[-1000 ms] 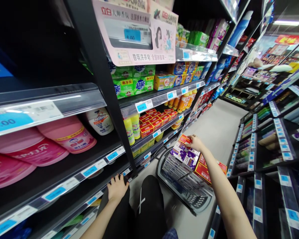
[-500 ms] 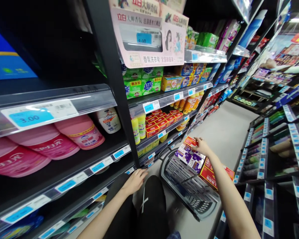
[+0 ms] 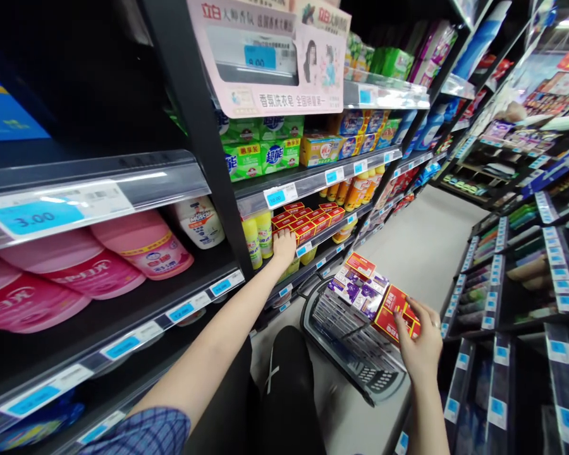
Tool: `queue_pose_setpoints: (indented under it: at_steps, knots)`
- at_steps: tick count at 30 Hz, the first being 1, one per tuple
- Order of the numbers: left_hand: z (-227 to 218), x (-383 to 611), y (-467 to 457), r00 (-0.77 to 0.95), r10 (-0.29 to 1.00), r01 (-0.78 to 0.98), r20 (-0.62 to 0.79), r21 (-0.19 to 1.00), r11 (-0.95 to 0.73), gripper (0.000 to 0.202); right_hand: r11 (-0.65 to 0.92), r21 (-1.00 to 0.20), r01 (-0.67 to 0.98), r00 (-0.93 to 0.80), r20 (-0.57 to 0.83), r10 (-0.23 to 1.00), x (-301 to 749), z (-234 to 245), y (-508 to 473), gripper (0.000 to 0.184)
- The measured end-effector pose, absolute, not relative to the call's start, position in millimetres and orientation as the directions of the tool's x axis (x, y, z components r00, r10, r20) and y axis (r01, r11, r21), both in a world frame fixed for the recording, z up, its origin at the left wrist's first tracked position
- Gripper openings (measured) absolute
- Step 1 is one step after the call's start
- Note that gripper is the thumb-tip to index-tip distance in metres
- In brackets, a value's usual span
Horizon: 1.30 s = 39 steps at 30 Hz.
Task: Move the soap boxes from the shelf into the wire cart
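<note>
My left hand (image 3: 285, 245) reaches to the lower shelf and rests on the front left of several red and yellow soap boxes (image 3: 320, 221), fingers laid over them. It covers the box beneath. My right hand (image 3: 423, 338) has thumb and fingers on a red soap box (image 3: 398, 311) at the right end of the goods on the shopping basket (image 3: 334, 332). Purple and white LUX boxes (image 3: 358, 292) lie beside that red box, and a small red box (image 3: 361, 264) sits at their far end. Both knees show between my arms.
Yellow bottles (image 3: 264, 234) stand just left of the shelved soap. Pink jugs (image 3: 133, 243) fill the near left shelf. A black shelf post (image 3: 203, 126) rises beside my left arm. More racks (image 3: 502, 360) line the right side, with grey floor (image 3: 417, 227) between.
My left hand has gone from my knee up to the red soap boxes on the shelf. My right hand has shifted from the far small red box to the nearer red soap box.
</note>
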<state>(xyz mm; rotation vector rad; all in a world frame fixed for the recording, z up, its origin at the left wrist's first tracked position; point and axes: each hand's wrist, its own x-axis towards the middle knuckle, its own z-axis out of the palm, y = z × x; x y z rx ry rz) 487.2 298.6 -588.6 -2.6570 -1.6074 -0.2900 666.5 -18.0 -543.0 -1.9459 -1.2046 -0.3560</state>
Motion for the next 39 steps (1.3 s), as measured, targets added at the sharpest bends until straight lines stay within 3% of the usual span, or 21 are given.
queue_pose_setpoints:
  at_steps: [7, 12, 14, 15, 17, 18, 19, 21, 25, 29, 32, 35, 37, 39]
  knots:
    - [-583, 497, 303, 0.380, 0.920, 0.913, 0.095, 0.119, -0.389, 0.036, -0.275, -0.592, 0.757, 0.607, 0.483, 0.632, 633, -576, -87, 0.034]
    - [-550, 475, 265, 0.440, 0.880, 0.859, 0.179, 0.201, -0.470, 0.031, -0.210, -0.684, 0.698, 0.615, 0.423, 0.666, 614, -580, -95, 0.025]
    - [-536, 457, 243, 0.480, 0.847, 0.799, 0.228, 0.285, -0.530, 0.030, -0.155, -0.689, 0.709, 0.574, 0.435, 0.694, 605, -574, -89, 0.021]
    - [-530, 447, 231, 0.512, 0.819, 0.721, 0.259, 0.390, -0.573, 0.030, -0.122, -0.690, 0.714, 0.550, 0.444, 0.707, 600, -571, -84, 0.019]
    - [-521, 430, 206, 0.536, 0.770, 0.356, 0.346, 0.734, -0.578, 0.032, -0.054, -0.694, 0.718, 0.504, 0.464, 0.729, 589, -563, -73, 0.016]
    - [-517, 423, 194, 0.525, 0.765, 0.159, 0.373, 0.840, -0.519, 0.033, -0.018, -0.695, 0.719, 0.477, 0.474, 0.740, 583, -558, -67, 0.015]
    - [-514, 418, 182, 0.502, 0.771, 0.002, 0.391, 0.891, -0.453, 0.035, 0.016, -0.696, 0.718, 0.452, 0.484, 0.749, 578, -553, -60, 0.015]
    - [-507, 410, 158, 0.467, 0.791, -0.154, 0.395, 0.918, -0.367, 0.035, 0.075, -0.689, 0.721, 0.398, 0.500, 0.769, 569, -543, -49, 0.017]
    - [-491, 403, 123, 0.488, 0.837, -0.241, 0.246, 0.960, -0.142, 0.040, 0.159, -0.658, 0.736, 0.316, 0.541, 0.779, 559, -522, -32, 0.026]
    - [-476, 399, 98, 0.607, 0.795, -0.316, 0.010, 0.920, 0.230, 0.045, 0.238, -0.766, 0.597, 0.311, 0.495, 0.812, 557, -503, -24, 0.041]
    - [-469, 398, 83, 0.700, 0.691, -0.297, -0.182, 0.806, 0.513, 0.054, 0.347, -0.873, 0.342, 0.257, 0.442, 0.859, 556, -490, -20, 0.052]
    - [-467, 398, 72, 0.767, 0.568, -0.271, -0.298, 0.653, 0.708, 0.062, 0.365, -0.914, 0.175, 0.112, 0.387, 0.915, 555, -483, -14, 0.077]
    - [-467, 400, 69, 0.811, 0.495, -0.277, -0.312, 0.541, 0.794, 0.053, 0.324, -0.934, 0.148, 0.072, 0.337, 0.939, 554, -483, -10, 0.089]
    - [-466, 403, 68, 0.838, 0.428, -0.271, -0.339, 0.424, 0.864, 0.037, 0.277, -0.951, 0.137, 0.103, 0.291, 0.951, 553, -486, -6, 0.089]
